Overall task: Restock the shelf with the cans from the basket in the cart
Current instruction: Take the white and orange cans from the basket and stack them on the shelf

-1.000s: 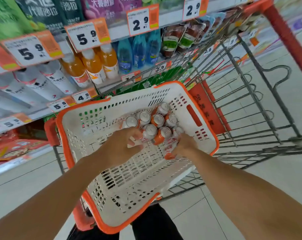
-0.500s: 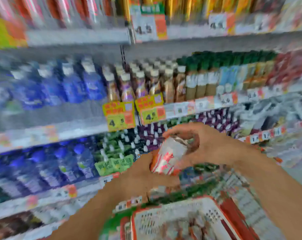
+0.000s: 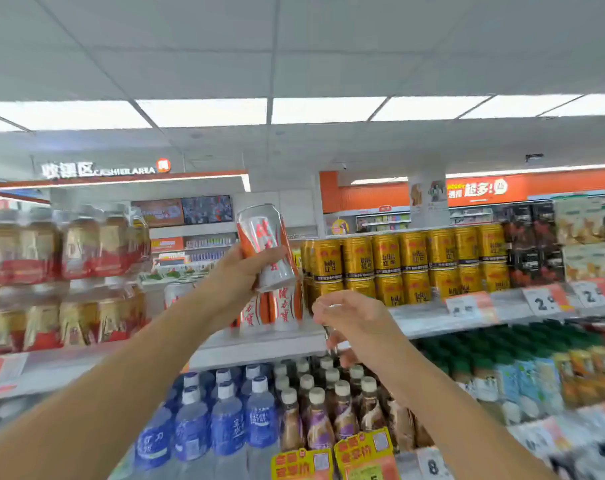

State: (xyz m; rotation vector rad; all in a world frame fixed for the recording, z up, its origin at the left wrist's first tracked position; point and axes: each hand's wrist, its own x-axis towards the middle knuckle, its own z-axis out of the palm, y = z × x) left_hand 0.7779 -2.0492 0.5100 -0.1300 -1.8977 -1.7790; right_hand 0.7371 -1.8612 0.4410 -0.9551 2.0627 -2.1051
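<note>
Left hand (image 3: 240, 275) gripping a silver-and-orange drink can (image 3: 266, 249) tilted above the top shelf (image 3: 259, 344), over matching orange-and-white cans (image 3: 271, 311) standing there, right hand (image 3: 351, 318) just beside them, fingers curled, its hold unclear, gold cans (image 3: 408, 265) to the right.

Can (image 3: 264, 251) — glossy metal; gold cans (image 3: 412, 258) shiny too; bottles (image 3: 225, 420) — clear plastic.

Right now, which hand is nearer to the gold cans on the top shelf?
The right. The right hand hangs just below and left of the gold cans, apparently empty. The left hand is farther left, gripping a tilted orange-and-white can.
</note>
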